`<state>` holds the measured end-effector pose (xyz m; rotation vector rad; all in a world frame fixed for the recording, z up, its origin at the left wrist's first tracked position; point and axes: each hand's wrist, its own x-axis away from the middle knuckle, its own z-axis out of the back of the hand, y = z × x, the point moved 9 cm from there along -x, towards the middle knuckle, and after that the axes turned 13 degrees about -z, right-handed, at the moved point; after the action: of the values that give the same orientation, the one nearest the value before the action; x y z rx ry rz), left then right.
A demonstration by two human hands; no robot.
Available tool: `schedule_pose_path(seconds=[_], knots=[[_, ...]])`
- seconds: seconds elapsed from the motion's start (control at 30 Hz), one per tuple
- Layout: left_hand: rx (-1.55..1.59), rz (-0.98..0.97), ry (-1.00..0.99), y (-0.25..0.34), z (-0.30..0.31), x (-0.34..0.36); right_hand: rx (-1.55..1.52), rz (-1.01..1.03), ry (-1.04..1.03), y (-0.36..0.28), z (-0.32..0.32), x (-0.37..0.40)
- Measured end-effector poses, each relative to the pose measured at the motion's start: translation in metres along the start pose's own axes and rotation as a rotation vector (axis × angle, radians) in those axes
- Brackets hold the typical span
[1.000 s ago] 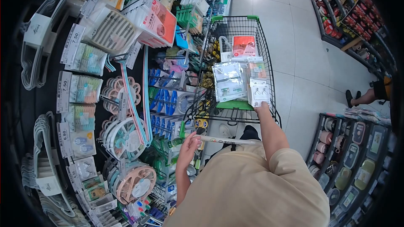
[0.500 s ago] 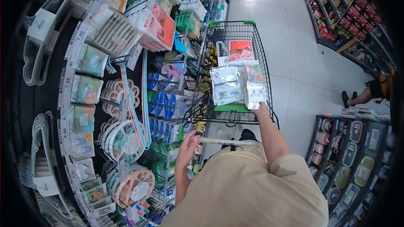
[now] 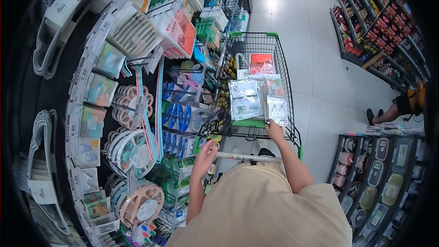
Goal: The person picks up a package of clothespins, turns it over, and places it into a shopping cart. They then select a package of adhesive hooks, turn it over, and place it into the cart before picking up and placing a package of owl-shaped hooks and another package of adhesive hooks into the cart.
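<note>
My left hand is at the left end of the shopping cart's handle, with its fingers curled over the bar. My right hand reaches down into the near end of the shopping cart. Its fingers are bent together at the lower edge of a white pack of hooks; what lies between them is hidden. To the left of that pack, a clear plastic-wrapped package rests in the cart. Behind it are a red-and-white package and white hangers.
Shelves on the left hold hangers, round drying racks and bagged goods. Tiled floor runs ahead. Food boxes fill a rack at right. A person's leg shows at the right edge.
My right hand has shifted left along the lower edge of the pack of hooks, uncovering its bottom right. My left hand stays at the handle. The cart appears slightly lower in view.
</note>
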<state>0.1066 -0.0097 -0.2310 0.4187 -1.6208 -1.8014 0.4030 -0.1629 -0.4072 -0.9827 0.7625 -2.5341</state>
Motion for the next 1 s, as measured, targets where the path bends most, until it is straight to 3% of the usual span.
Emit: schedule_pose_path(seconds=[0.1, 0.27, 0.33, 0.63, 0.77, 0.83, 0.93, 1.0], knots=[[-0.143, 0.038, -0.053, -0.039, 0.001, -0.002, 0.243, -0.018, -0.03, -0.02, 0.005, 0.029], [-0.413, 0.092, -0.169, -0.061, -0.001, 0.011, 0.22, 0.012, -0.026, -0.023, 0.0, 0.023], [-0.446, 0.011, -0.161, -0.066, -0.002, 0.012, 0.212, 0.014, -0.024, -0.02, -0.003, 0.019], [-0.283, -0.065, -0.083, -0.086, 0.01, 0.024, 0.243, 0.011, -0.007, -0.025, -0.001, 0.022], [-0.198, -0.048, 0.066, -0.087, 0.02, 0.034, 0.215, 0.069, 0.013, -0.015, -0.009, 0.01], [-0.253, -0.182, -0.02, -0.084, 0.014, 0.035, 0.24, 0.122, 0.038, -0.016, -0.012, 0.008], [-0.183, -0.132, 0.116, -0.072, 0.028, 0.046, 0.198, 0.138, -0.021, -0.02, -0.014, 0.007], [-0.15, -0.117, 0.075, -0.065, 0.026, 0.05, 0.213, 0.171, -0.018, -0.012, -0.02, -0.004]])
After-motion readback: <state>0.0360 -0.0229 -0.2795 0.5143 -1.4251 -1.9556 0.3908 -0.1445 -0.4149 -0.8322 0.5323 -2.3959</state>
